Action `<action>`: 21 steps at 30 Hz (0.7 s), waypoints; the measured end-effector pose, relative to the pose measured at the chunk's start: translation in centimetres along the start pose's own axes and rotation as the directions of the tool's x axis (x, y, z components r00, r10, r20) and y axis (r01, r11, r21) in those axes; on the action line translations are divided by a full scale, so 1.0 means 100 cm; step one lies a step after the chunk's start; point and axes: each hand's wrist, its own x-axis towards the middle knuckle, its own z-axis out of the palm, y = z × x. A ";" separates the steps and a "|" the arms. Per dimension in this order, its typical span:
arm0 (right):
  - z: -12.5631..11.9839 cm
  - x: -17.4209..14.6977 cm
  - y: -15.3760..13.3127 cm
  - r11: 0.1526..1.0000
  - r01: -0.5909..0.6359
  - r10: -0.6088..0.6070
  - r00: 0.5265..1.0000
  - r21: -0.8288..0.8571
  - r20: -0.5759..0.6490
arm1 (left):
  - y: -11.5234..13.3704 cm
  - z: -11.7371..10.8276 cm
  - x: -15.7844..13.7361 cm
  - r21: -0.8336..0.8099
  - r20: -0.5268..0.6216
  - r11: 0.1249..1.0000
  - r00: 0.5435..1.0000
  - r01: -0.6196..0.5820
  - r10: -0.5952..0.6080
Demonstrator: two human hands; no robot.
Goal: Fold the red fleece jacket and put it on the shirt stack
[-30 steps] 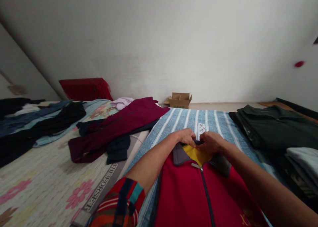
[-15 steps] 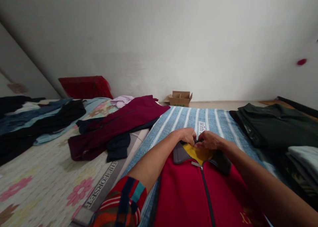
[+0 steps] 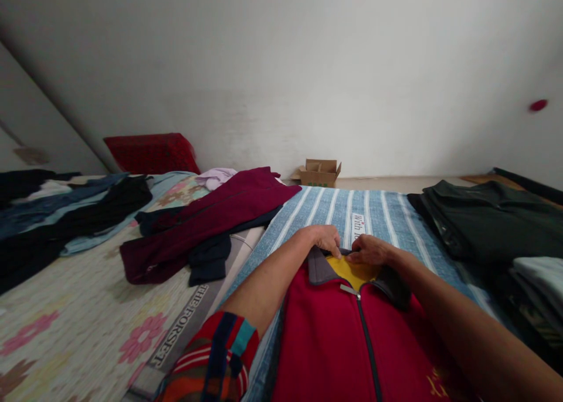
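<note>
A red zip-front jacket (image 3: 325,337) with a grey collar and yellow neck lining lies front up on the blue striped bed cover (image 3: 294,226). Its dark zip runs down the middle, the metal pull near the top. My left hand (image 3: 328,237) pinches the back of the collar from the left. On the other side of the neck opening, my right hand (image 3: 368,250) grips the same collar edge, thumb and fingers closed together. Little space separates the two hands. Yellow lettering shows at the jacket's lower right.
Left of the jacket lies a maroon garment (image 3: 220,220) over a navy one (image 3: 211,261) on a floral sheet (image 3: 88,314). Black trousers (image 3: 79,220) and jeans lie further left. Folded dark clothes (image 3: 488,220) are stacked at right. A cardboard box (image 3: 319,173) stands by the wall.
My left hand has shifted slightly left along the collar. The right hand stays at nearly the same place, and the jacket has barely moved.
</note>
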 end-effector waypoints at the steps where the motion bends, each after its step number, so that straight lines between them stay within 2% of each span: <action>1: 0.000 0.000 -0.001 1.000 0.006 -0.006 1.000 -0.003 -0.003 | -0.001 0.001 0.001 -0.009 -0.003 1.000 1.000 0.009 -0.009; 5: 0.003 0.001 -0.004 0.999 0.021 -0.021 1.000 -0.027 -0.014 | -0.005 0.004 0.005 -0.038 -0.006 0.999 1.000 0.023 -0.024; 12: 0.008 0.007 -0.007 0.987 -0.064 0.061 0.998 -0.149 -0.029 | -0.003 0.003 0.011 0.004 0.015 1.000 1.000 0.026 -0.026; 21: 0.007 0.000 -0.011 0.990 -0.006 0.001 0.999 -0.142 -0.035 | 0.008 0.001 0.006 0.080 0.015 0.996 0.999 0.041 -0.043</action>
